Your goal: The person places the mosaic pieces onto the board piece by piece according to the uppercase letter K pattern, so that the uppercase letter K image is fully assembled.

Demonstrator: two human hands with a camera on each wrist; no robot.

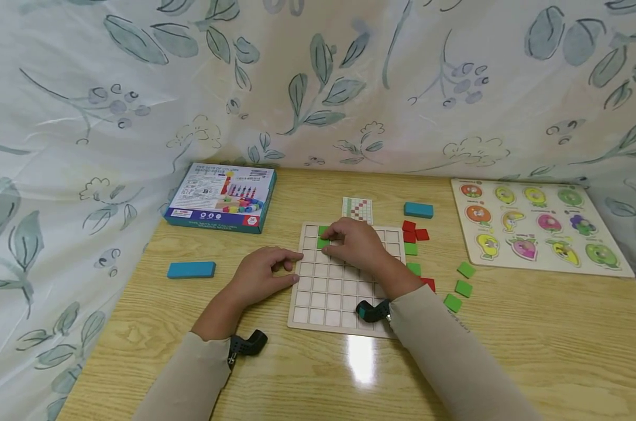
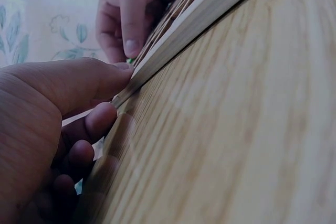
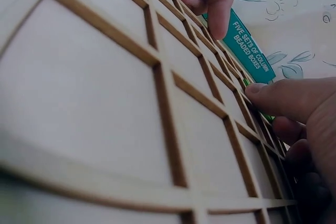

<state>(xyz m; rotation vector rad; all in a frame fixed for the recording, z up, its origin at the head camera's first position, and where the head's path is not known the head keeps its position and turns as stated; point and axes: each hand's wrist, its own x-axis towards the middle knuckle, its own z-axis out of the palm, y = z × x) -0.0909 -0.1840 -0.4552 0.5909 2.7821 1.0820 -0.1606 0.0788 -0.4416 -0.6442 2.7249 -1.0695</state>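
Centrally on the worktop [image 1: 533, 327]: wooden grid board [image 1: 325, 304], lying flat beneath both hands. Right hand [image 1: 357, 245] over the far-left cells of the board, fingers curled down, fingertips pinching a green tile [image 1: 323, 241] into a cell; a second green tile just beyond it, partly hidden. Left hand [image 1: 265, 275] resting at the board's left edge, fingers loosely bent, thumb and fingertips pressed against the rim; nothing pinched. Just right of the right hand, off the board edge: red tiles [image 1: 413, 231] and loose green tiles [image 1: 462, 286], scattered toward the near side. Beyond the right hand: small pattern card [image 1: 357, 209], then a blue block [image 1: 418, 210] to its right. Far right: fruit peg puzzle [image 1: 536, 225]. Left of the left hand: another blue block [image 1: 191, 269]. Beyond the left hand: teal-edged toy box [image 1: 223, 196]. Behind everything: leaf-print cloth [image 1: 318, 76].
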